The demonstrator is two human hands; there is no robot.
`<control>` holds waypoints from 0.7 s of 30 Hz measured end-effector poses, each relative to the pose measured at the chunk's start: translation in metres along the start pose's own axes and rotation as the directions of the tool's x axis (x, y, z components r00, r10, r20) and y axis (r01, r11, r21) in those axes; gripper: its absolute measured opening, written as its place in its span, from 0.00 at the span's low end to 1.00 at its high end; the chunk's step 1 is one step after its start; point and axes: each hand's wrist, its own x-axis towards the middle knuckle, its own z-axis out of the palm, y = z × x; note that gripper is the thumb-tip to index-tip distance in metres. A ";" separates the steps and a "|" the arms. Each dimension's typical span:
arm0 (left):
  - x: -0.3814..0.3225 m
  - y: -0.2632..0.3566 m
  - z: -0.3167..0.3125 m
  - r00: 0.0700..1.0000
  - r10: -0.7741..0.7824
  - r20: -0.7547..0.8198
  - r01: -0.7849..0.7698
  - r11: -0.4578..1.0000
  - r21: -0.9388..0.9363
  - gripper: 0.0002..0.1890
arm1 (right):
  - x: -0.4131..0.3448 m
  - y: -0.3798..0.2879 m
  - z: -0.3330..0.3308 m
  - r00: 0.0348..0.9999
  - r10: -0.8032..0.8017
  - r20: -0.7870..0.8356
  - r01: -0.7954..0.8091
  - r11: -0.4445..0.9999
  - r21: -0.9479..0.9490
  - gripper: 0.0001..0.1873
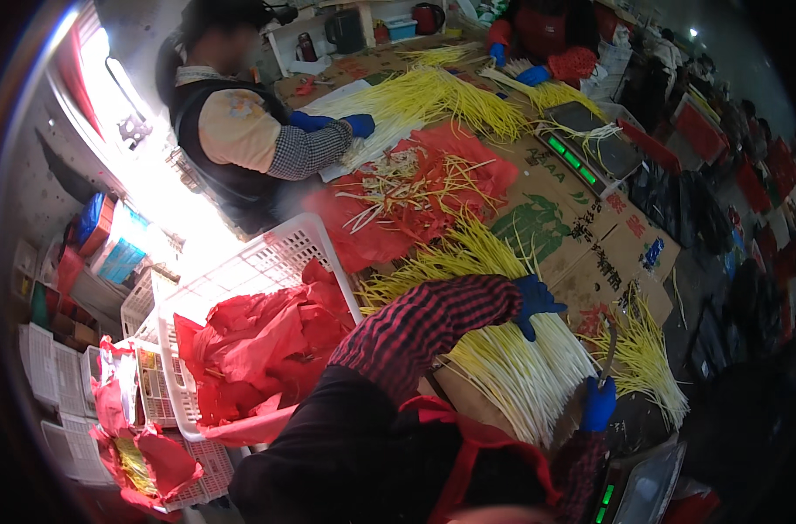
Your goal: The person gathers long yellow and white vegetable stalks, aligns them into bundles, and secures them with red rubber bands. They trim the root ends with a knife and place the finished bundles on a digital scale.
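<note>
My left hand [535,304], in a blue glove, lies across a broad spread of blanched yellow chives [529,373], its fingers apart on top of the stalks. White stem ends point toward the lower right, while the yellow leaves [463,252] fan out to the upper left. My right hand [597,403], also blue-gloved, grips a knife with a narrow curved blade [611,347] standing up from the fist. It is just right of the white stem ends. A smaller bunch of yellow chives [640,363] lies beyond the blade at the table edge.
Flattened cardboard [568,242] covers the table. Loose trimmings [411,183] lie on red sheeting. A white plastic basket [313,236] with red sheets stands at left. Digital scales [581,144] [640,485] sit right. Two co-workers [241,137] [548,39] handle more chives [450,98].
</note>
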 end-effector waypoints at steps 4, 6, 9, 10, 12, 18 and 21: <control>-0.008 0.011 -0.018 0.996 -0.038 -0.076 0.050 0.986 0.158 0.54 | 0.003 0.009 0.004 0.997 -0.074 -0.001 0.073 0.985 -0.156 0.19; -0.014 0.029 -0.024 0.990 -0.038 -0.134 0.059 0.986 0.155 0.52 | 0.003 0.015 0.007 0.993 -0.114 -0.028 0.110 0.987 -0.120 0.22; -0.017 0.059 -0.035 0.979 -0.077 -0.188 0.095 0.991 0.092 0.47 | 0.003 0.021 0.015 0.990 -0.123 -0.066 0.118 0.990 -0.073 0.23; -0.018 0.073 -0.035 0.970 -0.105 -0.221 0.120 0.991 0.059 0.43 | 0.003 0.021 0.016 0.990 -0.129 -0.050 0.123 0.985 -0.117 0.24; -0.022 0.096 -0.031 0.949 -0.136 -0.286 0.165 0.983 0.080 0.41 | 0.001 0.019 0.017 0.984 -0.171 -0.049 0.168 0.984 -0.055 0.23; 0.008 0.128 -0.005 0.888 -0.061 -0.456 -0.052 0.972 -0.231 0.37 | -0.016 -0.003 0.007 0.985 -0.144 -0.099 0.130 0.982 -0.134 0.22; 0.029 0.133 0.000 0.905 -0.037 -0.423 0.020 0.999 -0.043 0.40 | -0.019 -0.012 0.003 1.000 -0.012 -0.025 0.010 0.998 -0.062 0.25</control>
